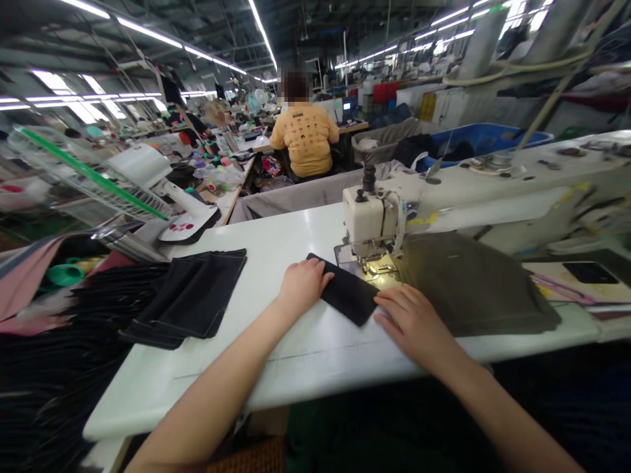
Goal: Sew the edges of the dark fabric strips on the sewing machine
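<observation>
A folded strip of black fabric (348, 292) lies on the white sewing table (236, 368), its far end running toward the presser foot (373, 264) of a cream industrial sewing machine (369, 220). My left hand (303, 286) rests flat on the strip's near end, fingers over it. My right hand (414, 322) lies flat just right of the strip, fingertips at the edge of a wide olive-drab fabric panel (473, 286). That panel spreads under and beyond the machine head. The stitching point is hidden by the machine's foot.
A stack of stitched black fabric pieces (185, 295) lies on the table to the left, beside a large heap of black fabric (54, 374). A white fan (162, 184) stands behind it. A phone (589, 272) lies at the right. Ahead, a person in a yellow shirt (304, 139) sits at another station.
</observation>
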A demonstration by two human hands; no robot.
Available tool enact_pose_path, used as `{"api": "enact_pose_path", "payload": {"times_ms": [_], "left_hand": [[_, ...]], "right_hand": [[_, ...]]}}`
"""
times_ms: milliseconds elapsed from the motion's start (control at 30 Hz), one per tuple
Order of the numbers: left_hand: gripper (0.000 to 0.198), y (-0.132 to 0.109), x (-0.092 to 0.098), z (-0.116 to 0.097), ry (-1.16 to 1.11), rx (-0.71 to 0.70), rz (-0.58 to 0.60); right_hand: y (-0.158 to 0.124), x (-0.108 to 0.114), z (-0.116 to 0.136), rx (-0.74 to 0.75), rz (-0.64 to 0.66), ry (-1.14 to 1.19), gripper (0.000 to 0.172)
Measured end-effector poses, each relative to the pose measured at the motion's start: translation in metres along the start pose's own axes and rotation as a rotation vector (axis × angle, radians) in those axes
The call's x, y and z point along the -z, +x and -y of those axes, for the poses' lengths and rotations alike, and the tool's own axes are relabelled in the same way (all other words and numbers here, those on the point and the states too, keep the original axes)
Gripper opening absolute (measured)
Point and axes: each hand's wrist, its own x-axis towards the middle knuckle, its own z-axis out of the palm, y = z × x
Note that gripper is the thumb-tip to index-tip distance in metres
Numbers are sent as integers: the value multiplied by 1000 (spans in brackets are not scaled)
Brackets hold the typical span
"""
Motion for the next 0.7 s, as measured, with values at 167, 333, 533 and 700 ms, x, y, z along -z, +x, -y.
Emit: {"api": "enact_pose_path", "payload": {"times_ms": [167,333,533,700], "left_hand": [[34,54,-9,-12,-93,-81,-15],[45,76,-21,-16,-177,-131,15],[46,77,-30,-11,-211,-134,-18],[45,78,-30,-11,-212,-138,-18]], "right_hand": [[5,-6,9,-34,-14,-24,24],[5,-9,10,-68,-34,-5,26],[5,-11,8,-94,-40,5,27],[5,-12,8,-97,-32,6,25]]}}
